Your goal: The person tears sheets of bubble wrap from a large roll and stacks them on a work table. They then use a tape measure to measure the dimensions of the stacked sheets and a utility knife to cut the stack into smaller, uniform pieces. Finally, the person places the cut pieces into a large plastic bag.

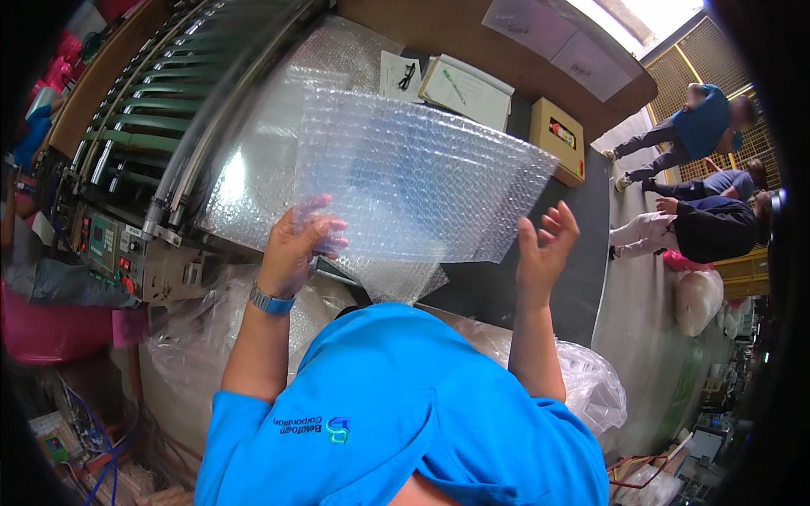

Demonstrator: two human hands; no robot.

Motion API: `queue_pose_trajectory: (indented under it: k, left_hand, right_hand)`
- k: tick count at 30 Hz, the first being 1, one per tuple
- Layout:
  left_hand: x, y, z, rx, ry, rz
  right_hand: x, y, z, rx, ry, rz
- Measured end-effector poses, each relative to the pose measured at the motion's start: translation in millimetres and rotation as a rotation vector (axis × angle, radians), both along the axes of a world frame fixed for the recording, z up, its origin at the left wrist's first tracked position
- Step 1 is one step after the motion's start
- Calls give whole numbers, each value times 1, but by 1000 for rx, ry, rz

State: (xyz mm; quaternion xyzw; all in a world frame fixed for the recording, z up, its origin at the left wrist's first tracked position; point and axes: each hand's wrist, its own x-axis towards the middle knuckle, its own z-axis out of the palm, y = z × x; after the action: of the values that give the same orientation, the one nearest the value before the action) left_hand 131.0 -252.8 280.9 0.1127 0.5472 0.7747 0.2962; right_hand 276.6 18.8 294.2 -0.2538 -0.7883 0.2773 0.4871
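Observation:
A clear sheet of bubble wrap is held up, tilted, above the dark worktable. My left hand grips its lower left corner, the fingers showing through the plastic. Beside the sheet's right edge is my right hand, raised with thumb and fingers apart and nothing between them. A small gap shows between that hand and the sheet. Below the held piece, more bubble wrap hangs at the near edge of the table, close to my body.
A roller machine with a control panel stands at the left, bubble wrap lying beside it. At the back are glasses, a clipboard with a pen and a cardboard box. Several people stand on the right.

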Motion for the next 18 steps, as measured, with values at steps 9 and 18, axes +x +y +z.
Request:
queue_pose_trajectory:
  k: [9, 18]
  left_hand:
    - [5, -2, -2, -42, 19, -58]
    - [3, -13, -15, -14, -46, -76]
  right_hand:
    - [-3, 5, -14, -1388, -3, 730]
    - [-22, -14, -41, -1540, -172, 804]
